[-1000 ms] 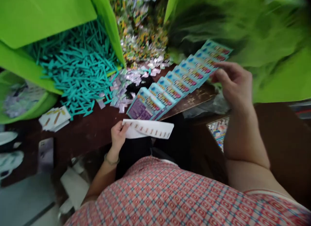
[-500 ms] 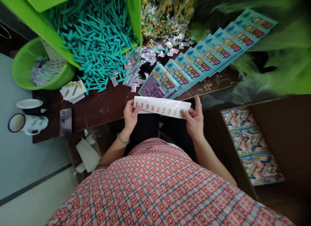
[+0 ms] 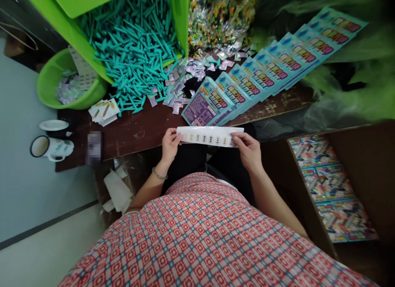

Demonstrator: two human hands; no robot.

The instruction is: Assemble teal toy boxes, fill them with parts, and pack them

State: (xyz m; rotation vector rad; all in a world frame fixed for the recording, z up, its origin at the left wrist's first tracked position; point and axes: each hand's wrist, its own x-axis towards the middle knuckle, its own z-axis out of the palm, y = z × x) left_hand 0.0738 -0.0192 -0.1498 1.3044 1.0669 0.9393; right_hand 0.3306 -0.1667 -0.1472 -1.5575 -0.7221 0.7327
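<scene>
A white sticker sheet (image 3: 210, 137) with a row of small round printed labels stretches between my two hands, over my lap at the table's front edge. My left hand (image 3: 170, 145) is closed on its left end, thumb on top. On its right end my right hand (image 3: 247, 150) is closed too, thumb and fingers pinching the corner. Just beyond the sheet, a fanned row of blue and purple printed packs (image 3: 247, 85) runs off to the far right. What lies under the sheet is hidden.
A green bin (image 3: 182, 24) spills turquoise plastic hammer-like pieces (image 3: 138, 61) onto the table (image 3: 135, 130). Small sachets (image 3: 177, 87) lie beside them. At left are a green basin (image 3: 47, 87), cards (image 3: 105, 112), a mug (image 3: 58, 147) and a phone-like object (image 3: 94, 148). An open carton (image 3: 308, 209) holds colourful boxes at right.
The view has shifted, so the table things appear farther right. The sticker sheet is now flatter, and my right hand's raised index finger has come down onto it.
</scene>
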